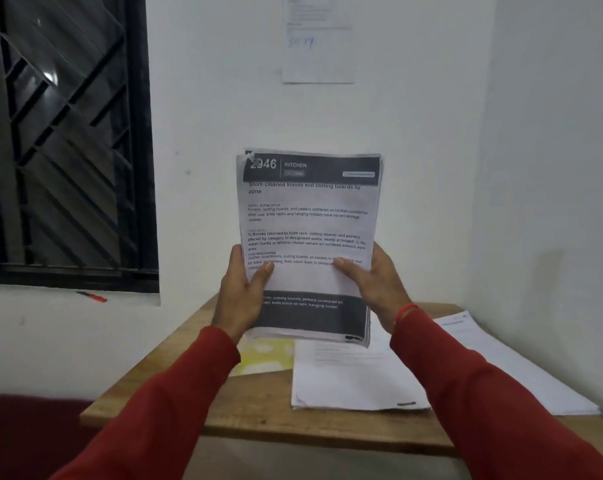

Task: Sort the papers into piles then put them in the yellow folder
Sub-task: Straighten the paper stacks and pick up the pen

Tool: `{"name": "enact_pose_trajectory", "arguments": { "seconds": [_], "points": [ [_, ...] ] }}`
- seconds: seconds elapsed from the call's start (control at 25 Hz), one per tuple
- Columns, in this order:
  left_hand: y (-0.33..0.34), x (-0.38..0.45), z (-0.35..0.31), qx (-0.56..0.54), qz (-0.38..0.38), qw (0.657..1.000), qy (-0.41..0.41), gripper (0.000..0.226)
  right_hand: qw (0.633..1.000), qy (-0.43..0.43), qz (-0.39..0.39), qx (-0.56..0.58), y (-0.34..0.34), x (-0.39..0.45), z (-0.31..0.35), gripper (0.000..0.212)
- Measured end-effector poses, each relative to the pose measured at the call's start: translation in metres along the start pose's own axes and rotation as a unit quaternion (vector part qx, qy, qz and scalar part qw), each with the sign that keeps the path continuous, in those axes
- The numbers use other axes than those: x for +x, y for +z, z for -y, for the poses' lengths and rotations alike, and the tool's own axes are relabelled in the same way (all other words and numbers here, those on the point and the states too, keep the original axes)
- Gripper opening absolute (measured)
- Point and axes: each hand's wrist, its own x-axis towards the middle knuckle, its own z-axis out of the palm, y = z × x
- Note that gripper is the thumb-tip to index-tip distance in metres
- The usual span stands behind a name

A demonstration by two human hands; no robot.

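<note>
I see a barred window at left, a red pen on its sill, a notice pinned to the white wall, and a wooden table below.

Single head-worn view — forward and slightly down, close over the wooden table — toward the white wall.

The top sheet of the held paper stack reads "2946 KITCHEN" at 12 o'clock, then "cleaned knives and cutting boards by zone" (smaller lines are blurred). The wall sheet shows handwritten "3017".
</note>
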Motion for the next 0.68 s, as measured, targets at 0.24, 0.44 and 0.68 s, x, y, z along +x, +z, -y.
{"name": "enact_pose_trajectory", "arguments": {
  "seconds": [0.24, 0.44, 0.68],
  "points": [
    [0.058, -0.032, 0.008, -0.036, 0.006, 0.999, -0.029, 0.024, 0.999, 0.044, -0.015, -0.014, -0.056, -0.026, 0.002, 0.034],
    [0.076, -0.031, -0.006, -0.06, 0.021, 0.998, -0.02, 0.028, 0.998, 0.004, -0.044, -0.035, -0.078, -0.023, 0.016, 0.039],
    [0.075, 0.007, -0.042, -0.06, 0.009, 0.995, 0.079, 0.044, 0.99, -0.102, -0.062, -0.075, -0.086, 0.001, 0.062, 0.047]
  ]
}}
